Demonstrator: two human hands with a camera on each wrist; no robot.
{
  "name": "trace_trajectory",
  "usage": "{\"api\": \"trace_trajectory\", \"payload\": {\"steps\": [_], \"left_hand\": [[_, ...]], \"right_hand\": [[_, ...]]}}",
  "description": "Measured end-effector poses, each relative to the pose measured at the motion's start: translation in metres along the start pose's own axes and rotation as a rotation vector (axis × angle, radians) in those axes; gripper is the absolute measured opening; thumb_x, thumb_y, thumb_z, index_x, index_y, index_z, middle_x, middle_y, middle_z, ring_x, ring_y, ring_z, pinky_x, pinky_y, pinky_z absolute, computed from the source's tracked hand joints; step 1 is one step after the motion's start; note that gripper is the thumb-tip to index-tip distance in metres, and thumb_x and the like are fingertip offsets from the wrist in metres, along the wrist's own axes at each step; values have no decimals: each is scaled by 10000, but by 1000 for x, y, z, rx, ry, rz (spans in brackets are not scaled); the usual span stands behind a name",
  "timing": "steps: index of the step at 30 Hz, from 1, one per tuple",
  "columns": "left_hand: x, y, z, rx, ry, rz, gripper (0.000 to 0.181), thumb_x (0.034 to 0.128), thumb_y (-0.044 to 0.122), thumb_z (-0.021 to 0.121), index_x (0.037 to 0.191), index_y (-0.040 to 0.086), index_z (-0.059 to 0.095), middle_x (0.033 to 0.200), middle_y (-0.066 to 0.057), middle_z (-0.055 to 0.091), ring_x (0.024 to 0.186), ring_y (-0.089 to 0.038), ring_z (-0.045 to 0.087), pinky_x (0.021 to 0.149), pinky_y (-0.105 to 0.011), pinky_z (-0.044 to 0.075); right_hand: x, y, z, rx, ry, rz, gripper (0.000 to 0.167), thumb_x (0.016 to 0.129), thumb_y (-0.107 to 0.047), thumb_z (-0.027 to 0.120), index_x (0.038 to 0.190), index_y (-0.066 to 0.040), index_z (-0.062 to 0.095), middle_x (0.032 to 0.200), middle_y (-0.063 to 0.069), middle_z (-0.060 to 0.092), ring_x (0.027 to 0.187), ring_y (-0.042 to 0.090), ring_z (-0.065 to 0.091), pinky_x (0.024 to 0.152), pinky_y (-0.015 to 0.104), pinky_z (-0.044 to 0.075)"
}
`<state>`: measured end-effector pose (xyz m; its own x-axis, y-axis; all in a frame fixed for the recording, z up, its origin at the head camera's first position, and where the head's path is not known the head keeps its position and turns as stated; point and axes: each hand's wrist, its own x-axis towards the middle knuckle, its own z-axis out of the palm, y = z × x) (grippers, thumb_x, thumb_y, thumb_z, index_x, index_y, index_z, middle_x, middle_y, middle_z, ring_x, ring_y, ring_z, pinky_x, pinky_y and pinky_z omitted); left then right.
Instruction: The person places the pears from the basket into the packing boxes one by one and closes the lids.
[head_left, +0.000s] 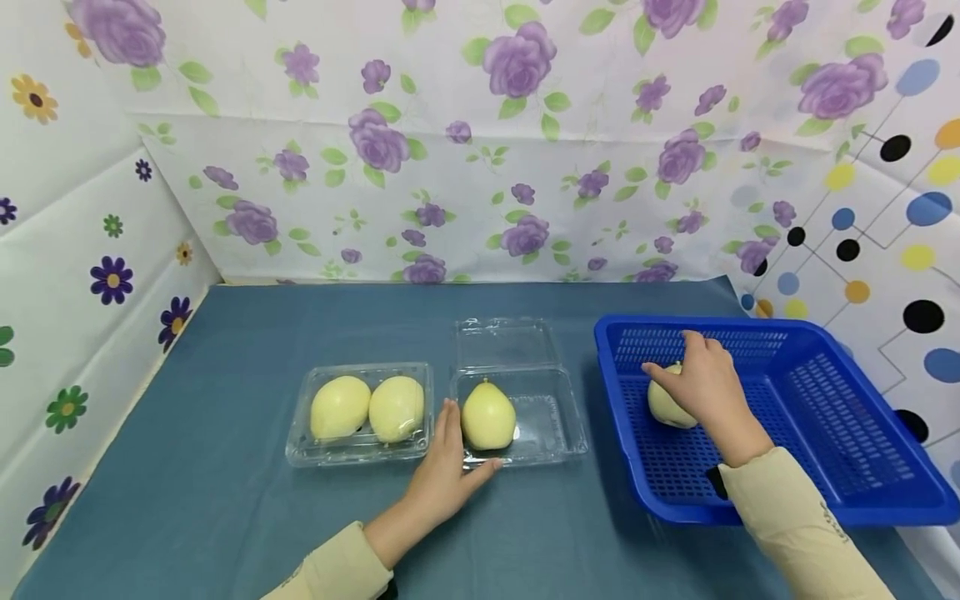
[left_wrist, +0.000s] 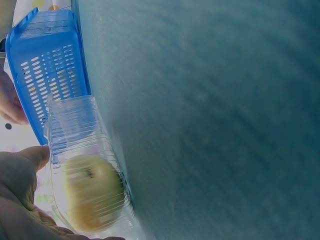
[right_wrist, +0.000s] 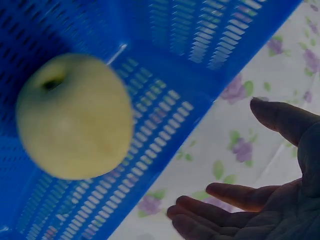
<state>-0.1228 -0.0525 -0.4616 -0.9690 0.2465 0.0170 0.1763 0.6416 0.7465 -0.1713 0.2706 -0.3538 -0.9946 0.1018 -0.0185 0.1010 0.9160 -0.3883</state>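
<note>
Over the blue plastic basket my right hand reaches toward a yellow pear lying inside. In the right wrist view the right hand's thumb and fingers are spread, apart from the pear. My left hand rests against the left front corner of a clear plastic clamshell box, its lid folded back. One pear stands in that box's left half, stem up. Seen from the left wrist, the left thumb touches the box wall; its other fingers are partly hidden.
Left of the left hand sits another clear box holding two pears. A blue-grey cloth covers the table. Flowered sheets rise behind it, and a dotted sheet stands beside the basket on the right.
</note>
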Motion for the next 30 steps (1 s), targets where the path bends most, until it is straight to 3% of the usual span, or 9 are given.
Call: {"api": "trace_trajectory", "payload": {"steps": [7, 14, 22, 30], "left_hand": [[1, -1, 0, -1, 3, 9, 989, 863, 418, 682, 1489, -87, 106, 1551, -286, 83, 1403, -452, 193, 1038, -590, 347], [1, -2, 0, 2, 14, 21, 985, 861, 411, 687, 1484, -95, 117, 1546, -293, 93, 1401, -456, 195, 1047, -588, 338], [1, -1, -2, -7, 14, 20, 990, 858, 418, 687, 1484, -95, 117, 1544, -299, 96, 1394, -463, 208, 1039, -588, 347], [1, -1, -2, -14, 11, 29, 989, 857, 414, 690, 1482, -98, 119, 1542, -301, 100, 1385, -472, 225, 1024, -591, 362]], "right_hand": [[7, 22, 5, -16, -88, 62, 898, 893, -381, 616, 1382, 239, 190, 1316, 516, 253, 1178, 652, 272, 929, 690, 332], [12, 35, 9, 17, -238, 95, 969, 882, -417, 618, 1368, 268, 135, 1280, 512, 301, 1124, 613, 388, 841, 616, 439], [20, 44, 17, 52, -273, 93, 983, 841, -377, 670, 1369, 256, 136, 1219, 476, 390, 1036, 540, 497, 776, 533, 492], [27, 52, 22, 12, -301, 94, 978, 796, -316, 721, 1326, 284, 160, 1155, 472, 428, 965, 520, 532, 733, 511, 508]]}}
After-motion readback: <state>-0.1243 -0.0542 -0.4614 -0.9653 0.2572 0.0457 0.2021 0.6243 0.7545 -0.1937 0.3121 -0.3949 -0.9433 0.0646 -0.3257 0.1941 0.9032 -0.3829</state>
